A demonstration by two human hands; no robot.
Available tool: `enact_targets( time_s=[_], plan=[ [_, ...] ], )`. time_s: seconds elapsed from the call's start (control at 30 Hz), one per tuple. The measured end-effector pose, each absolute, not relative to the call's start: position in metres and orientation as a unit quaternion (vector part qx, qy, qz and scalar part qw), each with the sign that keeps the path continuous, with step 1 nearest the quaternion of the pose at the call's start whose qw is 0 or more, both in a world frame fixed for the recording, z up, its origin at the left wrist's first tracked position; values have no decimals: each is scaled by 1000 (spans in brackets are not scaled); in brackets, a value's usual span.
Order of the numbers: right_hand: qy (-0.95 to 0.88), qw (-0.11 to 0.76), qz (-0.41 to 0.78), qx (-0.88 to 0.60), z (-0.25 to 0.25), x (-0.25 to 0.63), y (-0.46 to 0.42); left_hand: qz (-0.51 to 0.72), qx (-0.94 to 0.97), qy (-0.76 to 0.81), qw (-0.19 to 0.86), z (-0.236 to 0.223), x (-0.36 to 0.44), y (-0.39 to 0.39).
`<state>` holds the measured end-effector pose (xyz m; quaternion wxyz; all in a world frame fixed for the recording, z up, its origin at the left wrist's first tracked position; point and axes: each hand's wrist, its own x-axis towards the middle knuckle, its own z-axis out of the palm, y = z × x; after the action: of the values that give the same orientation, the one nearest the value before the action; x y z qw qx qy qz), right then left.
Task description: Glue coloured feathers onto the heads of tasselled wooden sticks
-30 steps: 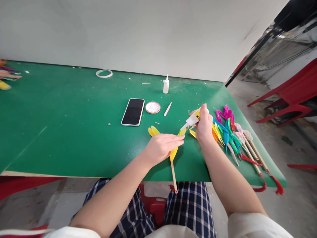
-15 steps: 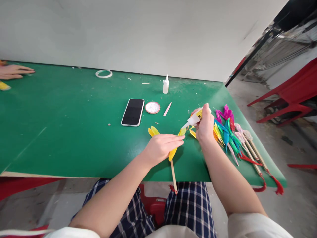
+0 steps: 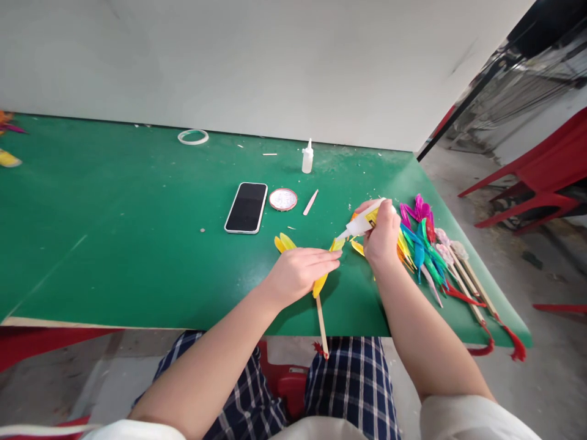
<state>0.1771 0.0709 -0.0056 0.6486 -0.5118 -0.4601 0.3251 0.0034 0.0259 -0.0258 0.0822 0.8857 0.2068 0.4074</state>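
My left hand (image 3: pixel 300 272) lies flat, fingers stretched out, pressing a yellow feather on a wooden stick (image 3: pixel 321 305) onto the green table (image 3: pixel 114 232). My right hand (image 3: pixel 383 235) is closed around a small white and yellow glue tube (image 3: pixel 362 223), whose nozzle points down-left at the feather's tip near my left fingertips. Two loose yellow feathers (image 3: pixel 283 242) lie just left of my left hand.
A pile of coloured feathers on sticks with red tassels (image 3: pixel 435 260) lies right of my right hand. A black phone (image 3: pixel 246 207), a round lid of white bits (image 3: pixel 283 199), a pink stick (image 3: pixel 310 201), a white bottle (image 3: pixel 307 157) and a tape ring (image 3: pixel 193 136) lie farther back.
My right hand has shifted slightly right with the glue tube. Another person's hand at the far left edge of the table has gone out of view. My left hand has not moved.
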Motion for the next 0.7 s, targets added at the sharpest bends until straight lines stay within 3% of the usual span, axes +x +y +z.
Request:
enact_targets(
  time_s=[0.7],
  plan=[
    [-494, 643, 314, -494, -10, 178, 70, 409, 886, 208, 76, -25, 4, 26]
  ],
)
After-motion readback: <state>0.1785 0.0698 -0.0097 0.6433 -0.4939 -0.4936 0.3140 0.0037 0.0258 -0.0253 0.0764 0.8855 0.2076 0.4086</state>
